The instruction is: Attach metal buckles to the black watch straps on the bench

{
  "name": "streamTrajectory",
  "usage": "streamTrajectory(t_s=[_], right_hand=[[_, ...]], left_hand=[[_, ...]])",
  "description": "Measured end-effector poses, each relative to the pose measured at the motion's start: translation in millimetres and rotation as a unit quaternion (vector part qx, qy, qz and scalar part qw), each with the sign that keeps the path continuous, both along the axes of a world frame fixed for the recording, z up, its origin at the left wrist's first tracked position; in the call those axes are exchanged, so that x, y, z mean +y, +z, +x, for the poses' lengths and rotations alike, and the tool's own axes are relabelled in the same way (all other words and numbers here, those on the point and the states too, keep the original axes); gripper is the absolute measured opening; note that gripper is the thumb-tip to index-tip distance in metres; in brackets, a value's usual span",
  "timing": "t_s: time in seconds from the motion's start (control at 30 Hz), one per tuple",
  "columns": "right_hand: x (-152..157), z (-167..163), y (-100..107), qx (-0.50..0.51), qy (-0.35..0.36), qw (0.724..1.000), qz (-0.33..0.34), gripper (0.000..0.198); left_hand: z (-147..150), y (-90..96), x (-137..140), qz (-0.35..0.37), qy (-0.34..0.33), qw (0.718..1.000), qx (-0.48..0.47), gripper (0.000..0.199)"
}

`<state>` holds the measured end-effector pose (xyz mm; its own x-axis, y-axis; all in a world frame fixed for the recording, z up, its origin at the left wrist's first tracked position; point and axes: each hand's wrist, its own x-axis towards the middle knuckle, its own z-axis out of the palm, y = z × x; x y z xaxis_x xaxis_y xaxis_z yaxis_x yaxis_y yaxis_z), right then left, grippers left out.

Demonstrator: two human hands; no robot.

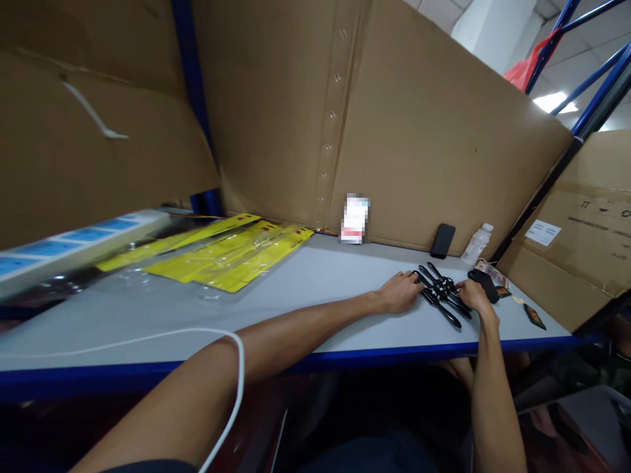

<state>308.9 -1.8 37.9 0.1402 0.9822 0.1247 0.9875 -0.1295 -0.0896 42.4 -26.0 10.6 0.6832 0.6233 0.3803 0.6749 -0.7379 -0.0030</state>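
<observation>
Several glossy black tools with long, slim handles (pixel 447 316) lie bunched together on the grey table, crossing near their middles. I cannot make out their exact kind. On the left side of the bunch, my left hand (pixel 400 292) rests low, its fingers curled against the ends of the tools. My right hand (pixel 476 297) reaches in from the right, fingers bent and closed on the bunch. The fingertips of both hands are partly hidden.
Yellow cards in clear plastic packaging (pixel 236 263) lie on the left. A screen (pixel 355 220) and a black phone (pixel 442 241) lean against cardboard at the back. A clear bottle (pixel 477 244) stands at right. A white cable (pixel 240 368) passes over my left arm.
</observation>
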Motion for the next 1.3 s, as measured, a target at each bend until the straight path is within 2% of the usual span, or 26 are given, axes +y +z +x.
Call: streamTrajectory(t_s=[0.2,0.37,0.47,0.53,0.6,0.67,0.7,0.9,1.0,1.17,1.3], right_hand=[[-16,-22,-7,0.043,0.049,0.997,0.033,0.041],[-31,-42,-9,0.104,0.071,0.99,0.059,0.039],[-58,-51,-13,0.147,0.062,0.982,0.106,0.039],[-82,-61,-19,0.214,0.067,0.959,0.173,0.032],[-104,-75,-24,0.252,0.114,0.947,0.164,0.027],[-119,-90,-30,0.221,0.157,0.952,0.142,0.024],[-122,-96,-32,0.195,0.151,0.958,0.145,0.024],[-114,-111,-39,0.13,0.099,0.973,0.162,0.031],[-110,-112,-40,0.122,0.089,0.975,0.165,0.029],[-114,-115,-40,0.135,0.092,0.975,0.154,0.019],[-117,-116,-39,0.147,0.101,0.973,0.146,0.016]], left_hand=[[-1,3.5,-4,0.018,0.03,0.998,-0.043,0.023],[-5,6.3,-11,-0.009,-0.016,0.999,-0.039,0.028],[-5,6.6,-15,-0.02,-0.017,0.999,-0.02,0.023],[-5,6.9,-16,-0.016,-0.01,1.0,-0.011,0.02],[-5,7.5,-15,-0.017,0.002,1.0,0.002,0.019],[-8,8.2,-11,-0.027,0.019,0.999,0.002,0.018],[-11,8.4,-8,-0.035,0.023,0.999,-0.004,0.018],[-32,9.8,12,-0.079,-0.05,0.995,-0.021,0.016],[-36,13.9,14,-0.043,-0.056,0.997,0.024,0.017],[-30,23.0,3,0.052,-0.025,0.985,0.165,0.026],[-28,27.8,-5,0.062,0.001,0.978,0.2,0.029]])
